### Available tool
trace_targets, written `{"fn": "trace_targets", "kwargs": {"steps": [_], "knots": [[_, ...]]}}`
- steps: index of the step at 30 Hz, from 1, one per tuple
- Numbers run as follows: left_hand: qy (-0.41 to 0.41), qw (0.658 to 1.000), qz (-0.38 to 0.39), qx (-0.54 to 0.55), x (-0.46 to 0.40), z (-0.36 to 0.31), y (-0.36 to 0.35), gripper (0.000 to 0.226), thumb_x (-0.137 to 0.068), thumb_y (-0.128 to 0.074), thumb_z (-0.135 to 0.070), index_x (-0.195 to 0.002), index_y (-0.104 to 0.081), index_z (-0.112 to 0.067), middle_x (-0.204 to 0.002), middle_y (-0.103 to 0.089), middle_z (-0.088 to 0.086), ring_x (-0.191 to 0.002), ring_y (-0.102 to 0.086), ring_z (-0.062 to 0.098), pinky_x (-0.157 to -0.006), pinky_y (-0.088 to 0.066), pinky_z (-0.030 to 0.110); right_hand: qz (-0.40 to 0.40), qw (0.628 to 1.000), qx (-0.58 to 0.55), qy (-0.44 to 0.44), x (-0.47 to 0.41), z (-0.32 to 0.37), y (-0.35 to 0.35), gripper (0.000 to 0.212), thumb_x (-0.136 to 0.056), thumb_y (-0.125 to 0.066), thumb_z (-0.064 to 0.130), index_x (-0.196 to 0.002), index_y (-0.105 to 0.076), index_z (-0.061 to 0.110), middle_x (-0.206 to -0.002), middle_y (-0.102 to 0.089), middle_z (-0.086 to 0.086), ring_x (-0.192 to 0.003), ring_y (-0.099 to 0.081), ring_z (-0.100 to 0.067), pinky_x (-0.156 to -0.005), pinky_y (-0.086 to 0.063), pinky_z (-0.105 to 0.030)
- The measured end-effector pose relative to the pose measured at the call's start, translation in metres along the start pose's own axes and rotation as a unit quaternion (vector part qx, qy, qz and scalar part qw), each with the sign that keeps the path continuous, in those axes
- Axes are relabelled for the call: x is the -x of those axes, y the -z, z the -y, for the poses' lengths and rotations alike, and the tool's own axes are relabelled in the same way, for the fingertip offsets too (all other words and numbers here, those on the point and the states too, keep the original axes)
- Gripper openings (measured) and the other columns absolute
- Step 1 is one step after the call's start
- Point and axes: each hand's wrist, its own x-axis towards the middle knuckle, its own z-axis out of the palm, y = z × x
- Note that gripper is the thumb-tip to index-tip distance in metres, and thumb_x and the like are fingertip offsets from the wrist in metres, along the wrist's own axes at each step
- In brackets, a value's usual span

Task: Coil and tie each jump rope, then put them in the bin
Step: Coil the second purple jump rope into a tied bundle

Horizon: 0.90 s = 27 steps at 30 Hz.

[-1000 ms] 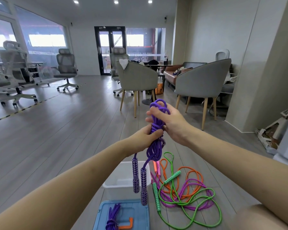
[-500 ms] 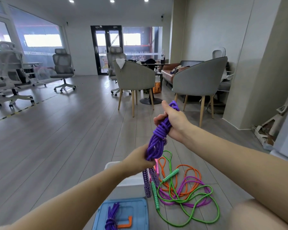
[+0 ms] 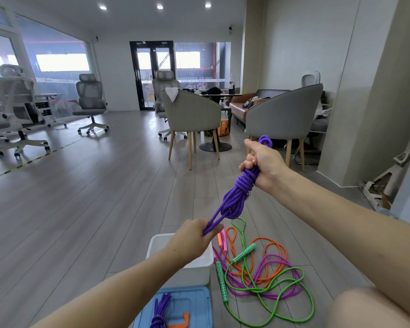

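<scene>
A: What is different from the moment before?

B: The two hands are now farther apart. The left hand (image 3: 191, 237) has come lower, over the white plastic bin (image 3: 200, 268), and the right hand (image 3: 262, 165) has gone higher and more to the right. So the purple braided jump rope (image 3: 234, 200) is now pulled tight in a slanted line between them. Its patterned handles, which hung below the left hand before, I cannot see now.

A: How do the hands hold it?

B: The left hand grips two thin strands of the rope in a closed fist. The right hand is clenched around the thick end of the bundle, and a small loop comes out above the fist.

A: And how does the rope look?

B: It is coiled in several strands, with turns wrapped around the bundle just below the right hand. It is in the air, above the bin and the floor.

A: What lies near it?

B: Nearest to the camera is a light blue plastic lid (image 3: 194, 308), with another purple rope bundle (image 3: 160, 313) and an orange piece on it. Right of the bin lie loose ropes, tangled together: a green rope with green patterned handles (image 3: 270, 290), an orange rope (image 3: 268, 247) and a magenta rope (image 3: 272, 261).

A: And the room?

B: A grey wood-plank floor (image 3: 81, 209), then grey upholstered chairs on wooden legs (image 3: 192, 114), and farther away white office chairs (image 3: 14, 100) and black glass doors (image 3: 152, 72).
</scene>
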Motion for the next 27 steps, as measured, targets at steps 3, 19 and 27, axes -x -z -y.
{"fn": "trace_targets", "kwargs": {"steps": [3,19,27], "knots": [[0.001,1.000,-0.007,0.029,0.001,-0.001,-0.003,0.040,-0.099,-0.054,-0.053,-0.077,-0.056,-0.021,-0.064,-0.046,-0.001,-0.059,-0.042,0.015,-0.063,-0.040,0.030,0.022,0.999,-0.024,0.003,0.002,0.002,-0.002,0.028,-0.098,-0.067,0.020,-0.072,-0.055,0.015,-0.050,-0.043,0.003,-0.043,-0.044,-0.012,-0.058,-0.050,-0.029],[-0.077,0.951,0.015,0.298,-0.006,-0.046,0.008,0.030,-0.104,-0.058,-0.026,-0.131,-0.047,-0.031,-0.106,-0.064,0.013,-0.094,-0.066,0.019,-0.094,-0.058,0.036,0.209,0.977,0.050,-0.015,0.019,-0.033,-0.008,0.029,-0.097,-0.068,0.034,-0.093,-0.059,0.007,-0.077,-0.062,-0.008,-0.078,-0.065,-0.023,-0.095,-0.053,-0.042],[-0.055,0.939,-0.043,0.337,-0.010,-0.045,0.011,0.030,-0.105,-0.055,-0.027,-0.132,-0.044,-0.036,-0.110,-0.064,0.018,-0.088,-0.064,0.014,-0.085,-0.057,0.027,0.191,0.947,0.241,0.092,0.012,-0.027,0.017,0.046,-0.095,-0.064,0.011,-0.139,-0.054,0.017,-0.118,-0.067,-0.011,-0.104,-0.066,-0.026,-0.086,-0.053,-0.042]]}}
